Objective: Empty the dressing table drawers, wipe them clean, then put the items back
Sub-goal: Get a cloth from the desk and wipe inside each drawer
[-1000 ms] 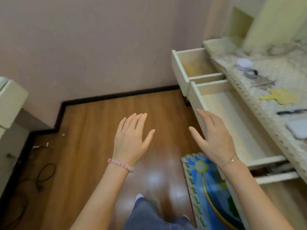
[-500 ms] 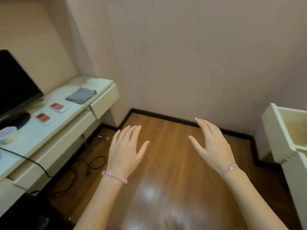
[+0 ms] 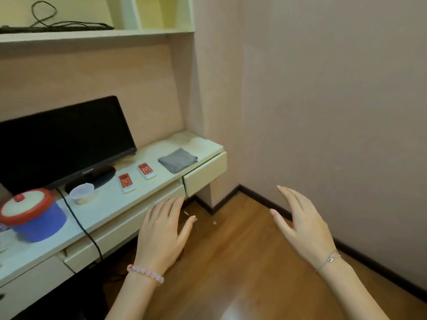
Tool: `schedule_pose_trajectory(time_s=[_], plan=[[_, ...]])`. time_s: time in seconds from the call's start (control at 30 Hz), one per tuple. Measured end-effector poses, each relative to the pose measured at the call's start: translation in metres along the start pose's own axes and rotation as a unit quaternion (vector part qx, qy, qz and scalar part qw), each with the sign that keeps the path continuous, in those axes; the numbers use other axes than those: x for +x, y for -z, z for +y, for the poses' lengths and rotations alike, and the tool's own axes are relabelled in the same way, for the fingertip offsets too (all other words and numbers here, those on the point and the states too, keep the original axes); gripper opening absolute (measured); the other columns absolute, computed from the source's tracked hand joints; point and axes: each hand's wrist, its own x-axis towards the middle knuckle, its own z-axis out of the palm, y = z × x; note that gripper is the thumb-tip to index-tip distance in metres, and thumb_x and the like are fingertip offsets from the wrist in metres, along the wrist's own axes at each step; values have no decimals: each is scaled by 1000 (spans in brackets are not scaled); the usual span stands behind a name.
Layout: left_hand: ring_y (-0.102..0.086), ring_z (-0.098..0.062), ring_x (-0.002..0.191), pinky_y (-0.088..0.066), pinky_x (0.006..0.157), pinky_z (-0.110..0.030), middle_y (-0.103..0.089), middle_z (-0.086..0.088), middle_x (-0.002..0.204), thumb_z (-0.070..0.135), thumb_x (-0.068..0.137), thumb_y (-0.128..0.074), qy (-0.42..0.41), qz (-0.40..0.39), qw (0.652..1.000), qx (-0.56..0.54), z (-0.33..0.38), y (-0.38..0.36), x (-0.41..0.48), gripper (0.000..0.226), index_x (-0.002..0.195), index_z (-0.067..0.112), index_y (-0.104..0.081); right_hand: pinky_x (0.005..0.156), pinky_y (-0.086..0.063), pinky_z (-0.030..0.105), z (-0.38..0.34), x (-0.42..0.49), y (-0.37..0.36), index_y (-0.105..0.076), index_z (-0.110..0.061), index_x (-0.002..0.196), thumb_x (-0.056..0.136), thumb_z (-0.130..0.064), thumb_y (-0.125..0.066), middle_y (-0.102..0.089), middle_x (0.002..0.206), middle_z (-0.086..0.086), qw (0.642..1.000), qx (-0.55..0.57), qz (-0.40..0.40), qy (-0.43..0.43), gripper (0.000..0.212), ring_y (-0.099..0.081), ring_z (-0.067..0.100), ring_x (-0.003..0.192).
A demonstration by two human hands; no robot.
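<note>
Grey folded cloth (image 3: 177, 160), a soft square of several layers, lies flat near the right end of a cream laminate desk top (image 3: 111, 205), just behind the small drawer front (image 3: 204, 173) that stands slightly proud of the desk edge. Left of the cloth lie two small red-and-white rectangular packs (image 3: 146, 171) (image 3: 126, 183), apart from each other. Further left sits a round translucent plastic tub (image 3: 82, 193) with a lid, beside the oval black base of a glossy flat monitor (image 3: 62, 144). At the left edge stands a blue cylindrical pot (image 3: 38, 219) under a red-rimmed cream lid with a red knob. A thin black cable (image 3: 79, 224) runs across the desk top and drops over its front. A long shallow drawer front (image 3: 124, 224) spans the desk below. Above, a pale yellow shelf (image 3: 92, 34) carries a looped black cord.

Left hand (image 3: 161, 236), palm down, is empty with fingers spread and extended; its fingertips overlap the long drawer front in the view, and contact cannot be told. A pink beaded bracelet (image 3: 145, 273) rings that wrist. Right hand (image 3: 302, 229) is likewise empty, fingers straight and loosely parted, held over the polished wood-grain floor (image 3: 242, 262); a fine silver chain bracelet (image 3: 329, 259) crosses its wrist. Matt pink walls (image 3: 335, 112) meet the floor at a dark skirting board
</note>
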Motion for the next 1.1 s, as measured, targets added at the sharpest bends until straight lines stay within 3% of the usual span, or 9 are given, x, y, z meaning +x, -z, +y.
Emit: schedule_pose_trajectory(time_s=[0.1, 0.53, 0.77, 1.1], plan=[[-52, -23, 120, -33, 103, -39, -59, -7, 126, 54, 88, -28, 33, 13, 999, 5, 7, -12, 35, 63, 129, 13, -52, 101, -38, 29, 21, 54, -11, -41, -26, 138, 89, -44, -46, -46, 138, -7, 999, 16, -17, 24, 52, -38, 10, 131], [-55, -24, 117, -36, 102, -38, -63, -5, 121, 50, 89, -28, 170, 6, 984, 59, 11, -68, 139, 59, 126, 12, -55, 97, -35, 23, 66, 236, -91, -46, -24, 134, 90, -37, -51, -51, 134, -6, 984, 62, -103, 134, 47, -42, 11, 128], [-54, -25, 119, -39, 102, -44, -62, -6, 121, 50, 89, -29, 238, 1, 969, 70, -41, -97, 179, 60, 126, 11, -55, 96, -40, 28, 51, 317, -159, -47, -22, 133, 90, -30, -54, -53, 131, -4, 973, 80, -135, 171, 44, -45, 14, 126], [-55, -24, 116, -39, 100, -39, -62, -6, 122, 49, 90, -27, 292, -15, 954, 69, -145, -147, 260, 59, 127, 13, -54, 96, -37, 28, 1, 427, -277, -47, -19, 133, 91, -30, -53, -52, 134, -2, 960, 74, -184, 195, 44, -44, 16, 127]])
